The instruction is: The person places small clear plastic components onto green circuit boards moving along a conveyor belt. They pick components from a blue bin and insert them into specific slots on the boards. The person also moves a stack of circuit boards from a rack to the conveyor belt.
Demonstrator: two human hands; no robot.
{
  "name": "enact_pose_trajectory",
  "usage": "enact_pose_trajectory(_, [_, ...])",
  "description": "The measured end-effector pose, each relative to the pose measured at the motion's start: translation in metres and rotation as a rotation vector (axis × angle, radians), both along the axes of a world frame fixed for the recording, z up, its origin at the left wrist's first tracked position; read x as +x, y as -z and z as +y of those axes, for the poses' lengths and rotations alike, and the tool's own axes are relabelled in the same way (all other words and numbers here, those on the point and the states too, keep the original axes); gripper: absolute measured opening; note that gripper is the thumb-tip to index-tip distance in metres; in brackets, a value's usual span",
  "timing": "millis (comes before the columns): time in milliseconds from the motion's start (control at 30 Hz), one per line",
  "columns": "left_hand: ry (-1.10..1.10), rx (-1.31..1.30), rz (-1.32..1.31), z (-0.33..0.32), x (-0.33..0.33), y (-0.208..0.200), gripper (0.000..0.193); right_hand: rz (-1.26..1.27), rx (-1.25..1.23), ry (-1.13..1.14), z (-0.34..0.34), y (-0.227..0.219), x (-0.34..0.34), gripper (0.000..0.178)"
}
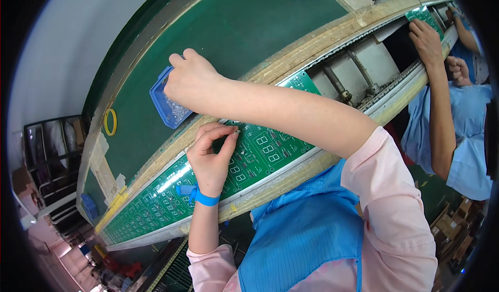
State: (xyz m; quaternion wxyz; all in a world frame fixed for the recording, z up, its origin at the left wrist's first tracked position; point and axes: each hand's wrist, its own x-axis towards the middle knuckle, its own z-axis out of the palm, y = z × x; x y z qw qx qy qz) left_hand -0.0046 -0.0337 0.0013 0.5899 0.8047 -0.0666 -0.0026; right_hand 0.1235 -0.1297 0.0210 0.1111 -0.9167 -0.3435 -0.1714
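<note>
On the conveyor line in the head view, a long run of green circuit boards (249, 159) sits in the track right in front of the person, so both hands can get at it without stretching much. The left hand (210, 154) hovers over a board with thumb and forefinger pinched together on what looks like a tiny part; too small to say what exactly. A blue wrist strap (200, 196) wraps that wrist. The right hand (189, 81) reaches across to the blue parts tray (162, 105) on the green belt (234, 27), fingers curled down into it; can't tell if it's got anything. A yellow ring (110, 121) lies nearby, and a co-worker's hand (426, 42) works further along.
</note>
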Motion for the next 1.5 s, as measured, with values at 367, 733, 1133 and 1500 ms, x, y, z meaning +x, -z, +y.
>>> enact_pose_trajectory(367, [-0.045, 0.228, -0.099, -0.005, -0.001, 0.014, 0.015, 0.01, 0.186, -0.009, 0.002, 0.014, -0.002, 0.005])
enact_pose_trajectory(733, [-0.019, 0.259, -0.104, -0.004, 0.0, 0.01, 0.015, 0.22, 0.036, -0.061, 0.0, 0.002, -0.001, 0.013])
enact_pose_trajectory(1133, [0.087, 0.601, -0.262, -0.028, 0.005, -0.025, 0.012, 0.115, 0.086, -0.025, 0.004, 0.006, -0.003, 0.007])
enact_pose_trajectory(1500, [0.01, 0.6, -0.261, -0.031, 0.001, -0.022, 0.011, 0.152, 0.071, -0.032, 0.004, 0.004, -0.004, 0.005])
